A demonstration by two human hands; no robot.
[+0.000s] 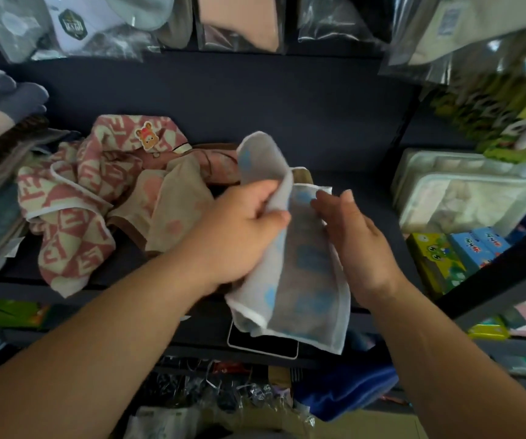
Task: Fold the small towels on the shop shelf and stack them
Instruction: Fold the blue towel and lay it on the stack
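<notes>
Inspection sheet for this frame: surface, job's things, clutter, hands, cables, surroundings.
Surface: dark shelf board, partly covered.
Job's things: grey towel with blue pattern half folded, in hand; pink-and-cream patterned towel and beige towel with pink spots heaped unfolded.
Clutter: black white-rimmed phone at the shelf's front edge under the grey towel.
Hands: left hand grips the towel's fold; right hand lies straight-fingered against it.
Cables: nothing seen.
Surroundings: bagged goods above; coloured boxes right.

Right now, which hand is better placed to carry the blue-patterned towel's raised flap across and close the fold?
Probably the left hand: its grip pinches the raised flap of the towel. The right hand lies open against the other half, better for steadying.
</notes>
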